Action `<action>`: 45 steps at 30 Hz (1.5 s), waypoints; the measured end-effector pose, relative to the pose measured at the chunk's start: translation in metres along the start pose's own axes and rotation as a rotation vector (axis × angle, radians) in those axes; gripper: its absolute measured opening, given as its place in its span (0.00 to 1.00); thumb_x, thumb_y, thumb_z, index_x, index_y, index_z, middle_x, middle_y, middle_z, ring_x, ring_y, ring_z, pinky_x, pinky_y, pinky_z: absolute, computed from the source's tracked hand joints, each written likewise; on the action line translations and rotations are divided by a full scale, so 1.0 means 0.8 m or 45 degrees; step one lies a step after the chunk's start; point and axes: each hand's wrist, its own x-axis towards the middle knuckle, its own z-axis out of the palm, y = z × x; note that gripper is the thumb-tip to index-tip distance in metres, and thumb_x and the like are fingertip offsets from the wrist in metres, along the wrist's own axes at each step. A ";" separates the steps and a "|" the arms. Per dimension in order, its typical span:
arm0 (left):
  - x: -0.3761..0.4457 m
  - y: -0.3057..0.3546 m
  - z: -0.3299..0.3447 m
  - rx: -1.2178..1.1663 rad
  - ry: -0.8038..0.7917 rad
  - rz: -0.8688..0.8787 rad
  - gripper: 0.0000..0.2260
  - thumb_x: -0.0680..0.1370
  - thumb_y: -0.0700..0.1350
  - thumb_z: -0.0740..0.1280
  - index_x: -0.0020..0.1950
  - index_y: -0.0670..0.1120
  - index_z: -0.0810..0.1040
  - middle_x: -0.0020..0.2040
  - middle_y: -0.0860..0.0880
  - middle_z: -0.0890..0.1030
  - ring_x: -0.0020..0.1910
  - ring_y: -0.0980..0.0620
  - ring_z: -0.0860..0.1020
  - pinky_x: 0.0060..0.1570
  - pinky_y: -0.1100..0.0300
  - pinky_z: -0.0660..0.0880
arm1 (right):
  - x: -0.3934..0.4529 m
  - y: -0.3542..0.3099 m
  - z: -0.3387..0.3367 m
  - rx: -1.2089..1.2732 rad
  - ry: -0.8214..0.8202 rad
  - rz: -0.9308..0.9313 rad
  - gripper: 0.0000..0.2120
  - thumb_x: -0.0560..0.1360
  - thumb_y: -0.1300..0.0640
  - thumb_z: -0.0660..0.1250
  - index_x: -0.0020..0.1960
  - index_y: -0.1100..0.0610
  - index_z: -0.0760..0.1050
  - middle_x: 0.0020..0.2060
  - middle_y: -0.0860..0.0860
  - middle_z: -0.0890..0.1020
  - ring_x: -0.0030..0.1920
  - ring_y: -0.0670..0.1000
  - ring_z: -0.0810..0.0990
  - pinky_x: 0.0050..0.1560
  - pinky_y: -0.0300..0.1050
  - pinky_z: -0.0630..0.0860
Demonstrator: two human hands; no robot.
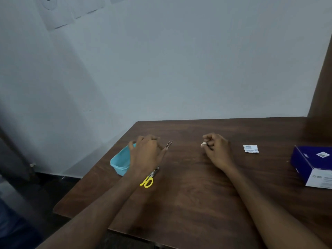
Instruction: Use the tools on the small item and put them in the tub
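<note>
Right grip (216, 147) pinches a small white piece (203, 144). Left grip (146, 150) holds tweezers (168, 144) by the teal tub (120, 161), scissors (150, 178) near its wrist.

Matt wood-grain table (197, 186), glossy turquoise plastic tub (119, 161), thin metal tweezers (168, 144), printed cardboard box (312, 166).

The rectangular wooden table top (197, 194) is dark brown with a streaked grain pattern. The small rectangular plastic tub (119, 160) is light turquoise. The small scissors (149, 178) have bright yellow loop handles and grey metal blades. The thin metal tweezers (168, 144) are dark grey. The flat square paper sachet (250, 148) is white with grey-blue print. The cardboard box (312, 165) is deep purple-blue with a white printed end face.
</note>
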 end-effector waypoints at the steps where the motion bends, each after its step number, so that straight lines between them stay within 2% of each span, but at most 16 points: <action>1: 0.004 0.012 0.009 -0.202 -0.005 -0.010 0.12 0.80 0.63 0.69 0.53 0.58 0.87 0.58 0.60 0.85 0.61 0.53 0.82 0.63 0.46 0.77 | 0.002 0.002 0.001 0.012 0.017 0.038 0.09 0.76 0.62 0.77 0.54 0.57 0.84 0.47 0.49 0.84 0.42 0.41 0.83 0.48 0.31 0.80; 3: 0.009 0.037 0.032 -0.530 -0.096 -0.054 0.11 0.81 0.62 0.68 0.51 0.58 0.84 0.47 0.60 0.87 0.49 0.58 0.85 0.52 0.50 0.83 | 0.004 0.004 0.001 0.040 0.059 0.110 0.06 0.75 0.61 0.78 0.51 0.57 0.84 0.46 0.48 0.85 0.42 0.39 0.83 0.45 0.27 0.79; 6: 0.018 0.073 0.071 -0.803 -0.144 -0.035 0.09 0.82 0.61 0.67 0.48 0.59 0.82 0.42 0.67 0.86 0.44 0.63 0.84 0.49 0.51 0.84 | 0.007 0.004 0.001 0.031 0.122 0.166 0.04 0.75 0.60 0.77 0.45 0.53 0.84 0.43 0.47 0.87 0.42 0.41 0.84 0.45 0.29 0.80; 9: 0.038 0.102 0.102 -0.987 -0.108 -0.008 0.06 0.83 0.54 0.70 0.47 0.56 0.83 0.37 0.65 0.85 0.39 0.67 0.83 0.45 0.61 0.81 | 0.009 0.001 -0.001 -0.012 0.141 0.157 0.05 0.75 0.60 0.77 0.43 0.52 0.84 0.41 0.45 0.86 0.40 0.38 0.82 0.42 0.24 0.74; 12: 0.057 0.118 0.122 -1.084 -0.074 0.033 0.02 0.83 0.48 0.72 0.54 0.54 0.85 0.39 0.65 0.85 0.40 0.72 0.82 0.43 0.73 0.76 | 0.009 0.001 -0.003 -0.075 0.152 0.118 0.04 0.75 0.58 0.76 0.43 0.51 0.83 0.41 0.43 0.85 0.39 0.39 0.82 0.42 0.28 0.73; 15: 0.068 0.116 0.139 -1.249 -0.020 0.024 0.05 0.81 0.46 0.75 0.56 0.55 0.84 0.44 0.61 0.88 0.44 0.68 0.85 0.47 0.70 0.79 | 0.009 0.001 -0.004 -0.104 0.163 0.124 0.04 0.77 0.58 0.75 0.45 0.52 0.83 0.38 0.42 0.86 0.39 0.39 0.83 0.41 0.24 0.71; 17: 0.072 0.115 0.144 -1.352 -0.055 0.029 0.07 0.81 0.45 0.75 0.57 0.56 0.84 0.45 0.59 0.89 0.45 0.65 0.86 0.46 0.69 0.80 | 0.008 -0.002 -0.005 -0.130 0.162 0.092 0.03 0.78 0.58 0.74 0.46 0.53 0.83 0.38 0.43 0.86 0.39 0.40 0.84 0.41 0.25 0.72; 21: 0.083 0.118 0.158 -1.449 -0.097 -0.014 0.10 0.80 0.42 0.76 0.61 0.49 0.86 0.47 0.58 0.89 0.46 0.66 0.86 0.48 0.69 0.80 | 0.008 -0.003 0.001 -0.274 0.170 -0.073 0.03 0.78 0.61 0.74 0.46 0.56 0.81 0.40 0.46 0.85 0.40 0.44 0.81 0.41 0.24 0.69; 26: 0.088 0.121 0.161 -1.447 -0.099 0.004 0.13 0.80 0.38 0.74 0.64 0.49 0.86 0.44 0.61 0.87 0.45 0.70 0.84 0.46 0.74 0.78 | 0.015 0.005 0.007 -0.462 0.200 -0.333 0.06 0.75 0.69 0.73 0.47 0.61 0.82 0.41 0.53 0.83 0.40 0.49 0.78 0.42 0.40 0.72; 28: 0.092 0.122 0.164 -1.456 -0.118 -0.017 0.14 0.80 0.37 0.73 0.64 0.48 0.85 0.44 0.61 0.87 0.43 0.71 0.83 0.44 0.77 0.77 | 0.020 0.015 0.005 -0.531 0.220 -0.378 0.05 0.76 0.68 0.74 0.48 0.60 0.82 0.42 0.54 0.85 0.41 0.53 0.81 0.44 0.45 0.76; 31: 0.095 0.124 0.169 -1.487 -0.117 -0.036 0.14 0.80 0.39 0.74 0.64 0.50 0.85 0.45 0.61 0.88 0.43 0.70 0.84 0.46 0.74 0.79 | 0.023 0.026 -0.003 -0.670 0.198 -0.349 0.02 0.79 0.60 0.73 0.51 0.57 0.82 0.44 0.52 0.85 0.44 0.57 0.82 0.43 0.55 0.80; 33: 0.094 0.125 0.167 -1.500 -0.078 -0.017 0.14 0.80 0.39 0.74 0.64 0.49 0.86 0.46 0.60 0.88 0.45 0.69 0.85 0.46 0.73 0.80 | 0.025 0.026 -0.007 -0.739 0.150 -0.380 0.01 0.79 0.59 0.72 0.51 0.56 0.81 0.43 0.52 0.83 0.46 0.57 0.79 0.42 0.56 0.79; 37: 0.093 0.129 0.163 -1.498 0.019 -0.006 0.11 0.81 0.37 0.73 0.62 0.48 0.87 0.49 0.57 0.89 0.47 0.69 0.84 0.47 0.77 0.76 | 0.025 0.019 -0.012 -0.773 0.113 -0.408 0.02 0.79 0.59 0.74 0.50 0.56 0.83 0.44 0.51 0.82 0.48 0.57 0.77 0.45 0.53 0.78; 39: 0.093 0.130 0.162 -1.496 0.027 -0.025 0.10 0.81 0.38 0.73 0.61 0.47 0.87 0.48 0.57 0.89 0.46 0.69 0.84 0.49 0.72 0.80 | 0.024 0.018 -0.017 -0.760 0.113 -0.429 0.02 0.78 0.61 0.74 0.51 0.57 0.83 0.44 0.52 0.83 0.46 0.57 0.79 0.45 0.53 0.79; 42: 0.092 0.130 0.164 -1.489 0.008 -0.088 0.07 0.81 0.41 0.74 0.56 0.50 0.87 0.45 0.59 0.88 0.43 0.66 0.84 0.52 0.58 0.85 | 0.023 0.018 -0.022 -0.718 0.069 -0.485 0.02 0.79 0.63 0.74 0.51 0.60 0.84 0.45 0.55 0.84 0.45 0.58 0.83 0.45 0.54 0.81; 45: 0.089 0.129 0.158 -1.460 -0.016 -0.102 0.05 0.80 0.42 0.75 0.52 0.53 0.87 0.45 0.59 0.88 0.42 0.63 0.85 0.52 0.54 0.85 | 0.022 0.018 -0.023 -0.674 0.066 -0.503 0.03 0.79 0.64 0.73 0.52 0.60 0.84 0.44 0.55 0.84 0.44 0.56 0.84 0.44 0.51 0.80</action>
